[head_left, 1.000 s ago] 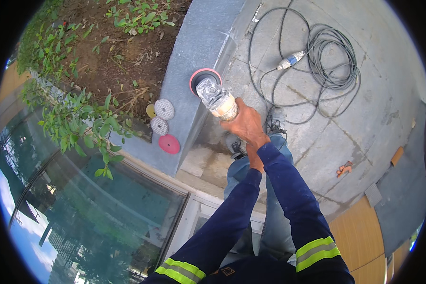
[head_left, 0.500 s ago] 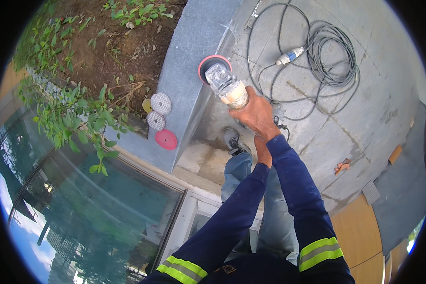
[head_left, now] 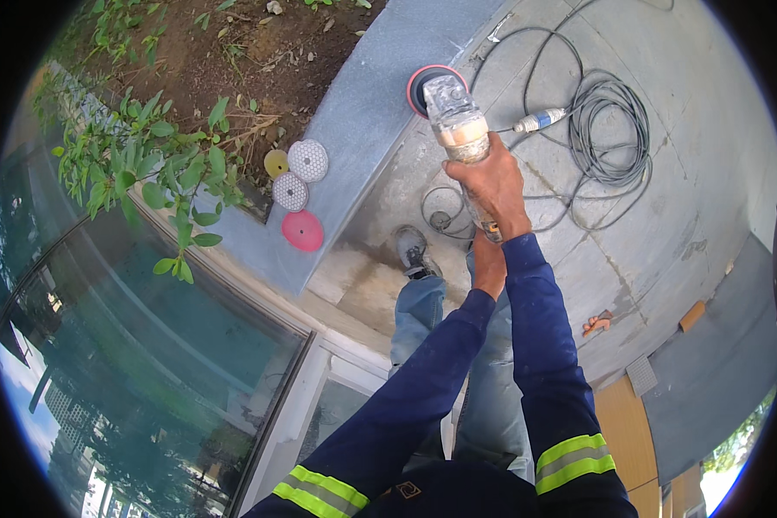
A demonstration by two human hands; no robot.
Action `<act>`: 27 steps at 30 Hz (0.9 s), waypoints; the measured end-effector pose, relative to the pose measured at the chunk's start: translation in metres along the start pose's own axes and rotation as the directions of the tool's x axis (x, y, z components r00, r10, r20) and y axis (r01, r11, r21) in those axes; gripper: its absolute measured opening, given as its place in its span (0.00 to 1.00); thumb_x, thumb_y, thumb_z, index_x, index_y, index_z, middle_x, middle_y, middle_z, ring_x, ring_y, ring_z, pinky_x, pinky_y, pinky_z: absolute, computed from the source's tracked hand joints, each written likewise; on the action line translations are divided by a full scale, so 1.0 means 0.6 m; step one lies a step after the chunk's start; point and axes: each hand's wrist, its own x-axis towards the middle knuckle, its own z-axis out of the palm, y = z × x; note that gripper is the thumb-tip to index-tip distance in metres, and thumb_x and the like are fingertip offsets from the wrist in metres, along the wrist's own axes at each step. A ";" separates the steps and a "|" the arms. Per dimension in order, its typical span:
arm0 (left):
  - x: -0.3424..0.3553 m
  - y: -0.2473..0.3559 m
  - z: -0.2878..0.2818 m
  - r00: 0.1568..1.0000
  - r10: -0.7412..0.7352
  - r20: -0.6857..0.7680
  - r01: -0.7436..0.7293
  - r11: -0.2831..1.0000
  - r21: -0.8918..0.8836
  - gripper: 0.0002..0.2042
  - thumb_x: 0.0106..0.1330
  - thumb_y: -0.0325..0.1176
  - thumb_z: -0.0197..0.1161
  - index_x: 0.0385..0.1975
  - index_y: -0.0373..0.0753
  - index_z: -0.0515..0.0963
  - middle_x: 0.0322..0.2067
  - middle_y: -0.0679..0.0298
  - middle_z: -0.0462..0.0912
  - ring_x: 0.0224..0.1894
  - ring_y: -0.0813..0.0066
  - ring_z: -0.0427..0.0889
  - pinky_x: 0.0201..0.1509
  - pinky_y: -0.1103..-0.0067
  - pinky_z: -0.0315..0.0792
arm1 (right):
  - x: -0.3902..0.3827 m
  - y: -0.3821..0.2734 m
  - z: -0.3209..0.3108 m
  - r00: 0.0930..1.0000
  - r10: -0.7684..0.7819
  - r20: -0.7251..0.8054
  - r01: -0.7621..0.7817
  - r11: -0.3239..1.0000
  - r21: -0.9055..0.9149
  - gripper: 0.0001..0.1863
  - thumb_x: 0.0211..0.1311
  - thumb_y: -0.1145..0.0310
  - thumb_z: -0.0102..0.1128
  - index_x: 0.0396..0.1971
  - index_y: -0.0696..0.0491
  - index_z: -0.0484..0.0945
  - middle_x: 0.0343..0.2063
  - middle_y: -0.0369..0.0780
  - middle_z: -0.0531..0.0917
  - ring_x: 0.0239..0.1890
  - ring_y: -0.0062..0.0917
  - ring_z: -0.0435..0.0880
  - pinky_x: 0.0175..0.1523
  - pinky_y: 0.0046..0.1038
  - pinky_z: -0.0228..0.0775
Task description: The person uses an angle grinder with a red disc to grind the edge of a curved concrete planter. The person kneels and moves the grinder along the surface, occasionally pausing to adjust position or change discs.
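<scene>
My right hand point(head_left: 497, 179) is closed around the dusty body of an angle polisher point(head_left: 456, 116), just behind its head. My left hand point(head_left: 490, 266) is behind and below it, wrapped on the rear end of the polisher, fingers partly hidden. The red-rimmed round pad point(head_left: 419, 82) at the tool's head lies over the edge of the grey stone ledge point(head_left: 367, 104). On that ledge, left of my hands, lie two white honeycomb pads point(head_left: 307, 161), a yellow disc point(head_left: 275, 164) and a pink disc point(head_left: 302, 230).
A planter bed point(head_left: 233, 52) with overhanging leaves borders the ledge; a glass pane point(head_left: 164, 363) fills the lower left. A coiled grey cable point(head_left: 613, 138) with a connector point(head_left: 540, 119) lies on the paving. My shoe point(head_left: 412, 250) is below; a small orange object point(head_left: 597, 324) and boards point(head_left: 699, 363) are right.
The polisher and both hands have moved forward and rightward along the ledge, the pad now farther up the edge. The view has shifted slightly, and one of my feet is now hidden.
</scene>
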 end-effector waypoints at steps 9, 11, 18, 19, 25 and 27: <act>-0.041 -0.043 -0.070 0.986 0.145 0.078 -0.156 0.975 0.157 0.19 0.70 0.33 0.70 0.55 0.31 0.75 0.46 0.62 0.85 0.48 0.74 0.84 0.50 0.74 0.77 | -0.074 -0.012 0.052 0.982 0.024 0.189 0.007 0.987 -0.159 0.38 0.44 0.52 0.75 0.55 0.60 0.78 0.39 0.56 0.89 0.45 0.54 0.90 0.53 0.47 0.80; -0.036 -0.078 -0.092 0.991 0.115 0.071 -0.113 0.993 -0.024 0.25 0.67 0.35 0.74 0.57 0.28 0.73 0.49 0.60 0.85 0.51 0.71 0.84 0.55 0.72 0.78 | -0.085 -0.015 0.060 0.974 0.028 0.227 0.010 0.986 -0.165 0.39 0.44 0.52 0.75 0.55 0.59 0.77 0.39 0.57 0.89 0.45 0.54 0.89 0.53 0.47 0.80; 0.008 -0.020 0.003 0.988 0.123 0.098 -0.125 0.992 0.020 0.22 0.69 0.28 0.69 0.59 0.29 0.71 0.50 0.58 0.84 0.50 0.72 0.83 0.52 0.73 0.78 | -0.001 0.000 0.009 0.999 0.007 0.038 -0.004 0.997 -0.081 0.38 0.43 0.51 0.76 0.52 0.61 0.79 0.41 0.56 0.89 0.46 0.52 0.90 0.53 0.45 0.80; 0.001 0.005 0.028 0.983 0.166 0.079 -0.168 0.986 0.018 0.20 0.69 0.27 0.68 0.57 0.30 0.73 0.49 0.60 0.84 0.47 0.74 0.83 0.49 0.73 0.78 | 0.016 0.007 0.002 1.000 -0.002 0.017 0.002 1.000 -0.029 0.39 0.43 0.51 0.76 0.52 0.61 0.79 0.42 0.56 0.89 0.46 0.51 0.90 0.53 0.45 0.80; -0.032 0.000 0.019 0.982 0.185 0.046 -0.189 0.970 0.155 0.16 0.71 0.26 0.66 0.57 0.33 0.75 0.45 0.62 0.85 0.45 0.76 0.84 0.45 0.77 0.79 | -0.018 0.024 0.002 0.998 0.020 0.056 -0.019 1.000 -0.025 0.38 0.43 0.51 0.77 0.52 0.60 0.79 0.42 0.55 0.89 0.47 0.52 0.90 0.54 0.45 0.80; -0.022 -0.072 -0.038 0.973 0.221 0.073 -0.229 0.963 0.140 0.14 0.72 0.26 0.65 0.55 0.34 0.77 0.43 0.63 0.85 0.43 0.76 0.85 0.45 0.78 0.79 | -0.059 0.016 0.027 0.991 0.014 0.133 0.003 0.993 -0.122 0.37 0.43 0.52 0.76 0.53 0.59 0.78 0.40 0.56 0.90 0.46 0.53 0.90 0.53 0.46 0.80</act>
